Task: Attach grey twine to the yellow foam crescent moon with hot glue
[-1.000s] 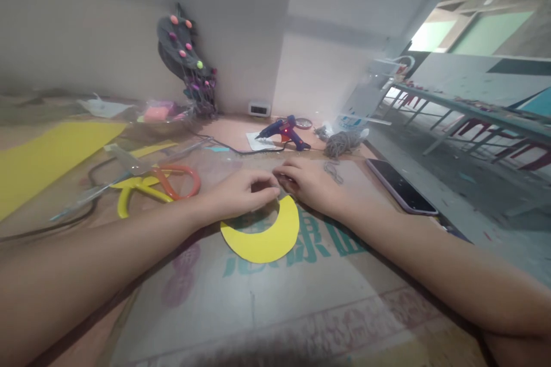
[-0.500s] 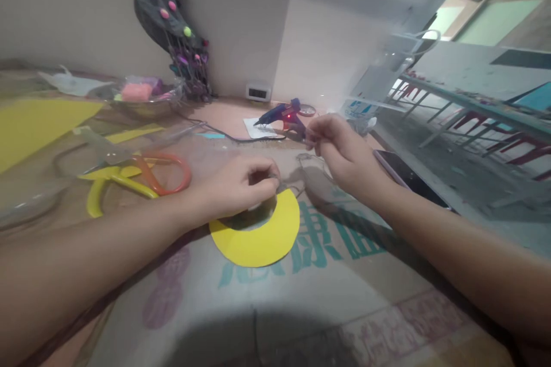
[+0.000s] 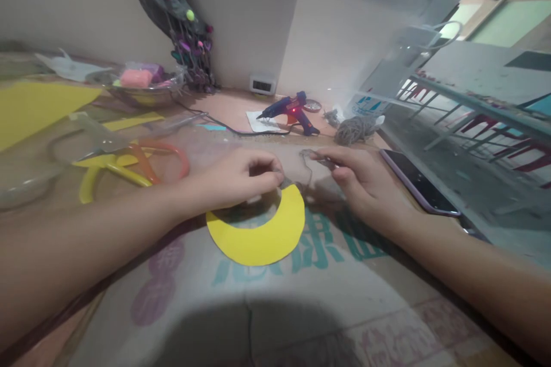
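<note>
A yellow paper crescent lies flat, its right tip wrapped in grey yarn. My left hand is closed in a pinch at that wrapped tip, its thumb and forefinger pressed together over the yarn. Thin yarn runs from the tip toward my right hand, which is closed with a strand between thumb and fingers. A small loop of yarn shows just past those fingertips. Behind my right hand rests a ball of grey yarn.
A blue glue gun with a red light stands on a white pad. Orange-and-yellow-handled scissors lie at left, near yellow paper and a bowl of clay packets. A phone lies at the right edge.
My right hand has come down and slightly right, uncovering the yarn ball behind it. My left hand stays at the crescent's tip. The view has shifted a little.
</note>
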`<state>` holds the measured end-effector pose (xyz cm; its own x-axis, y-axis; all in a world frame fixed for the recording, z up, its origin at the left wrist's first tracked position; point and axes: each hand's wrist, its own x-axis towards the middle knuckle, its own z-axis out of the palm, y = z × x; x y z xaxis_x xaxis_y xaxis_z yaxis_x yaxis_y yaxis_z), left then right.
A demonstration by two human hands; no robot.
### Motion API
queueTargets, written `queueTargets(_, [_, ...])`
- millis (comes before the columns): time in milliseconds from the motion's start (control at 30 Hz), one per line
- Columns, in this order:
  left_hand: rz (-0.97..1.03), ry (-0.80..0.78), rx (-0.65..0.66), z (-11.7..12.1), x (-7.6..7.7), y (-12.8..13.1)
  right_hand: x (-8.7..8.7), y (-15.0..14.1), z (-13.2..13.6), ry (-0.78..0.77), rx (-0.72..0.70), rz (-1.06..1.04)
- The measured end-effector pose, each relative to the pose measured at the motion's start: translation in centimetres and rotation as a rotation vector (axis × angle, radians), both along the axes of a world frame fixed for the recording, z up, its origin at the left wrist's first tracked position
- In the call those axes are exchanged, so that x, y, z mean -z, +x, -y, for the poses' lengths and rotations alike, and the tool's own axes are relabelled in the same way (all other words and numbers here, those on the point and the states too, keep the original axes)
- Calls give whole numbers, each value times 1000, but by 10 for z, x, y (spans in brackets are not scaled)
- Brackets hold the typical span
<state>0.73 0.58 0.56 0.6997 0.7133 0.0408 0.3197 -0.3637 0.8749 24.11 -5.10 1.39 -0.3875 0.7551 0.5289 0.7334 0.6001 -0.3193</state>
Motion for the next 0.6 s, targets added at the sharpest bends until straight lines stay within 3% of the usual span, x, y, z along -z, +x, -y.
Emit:
queueTargets(200, [-43,-11,54,1,-1,-1,3,-2,4,171,-119,252])
queueTargets(367, [-50,80,62,-2,1,-2,4,-4,3,153,-102,245])
queueTargets(600, [-67,42,83,-2,1,-2,4,-3,-1,196,-106,245])
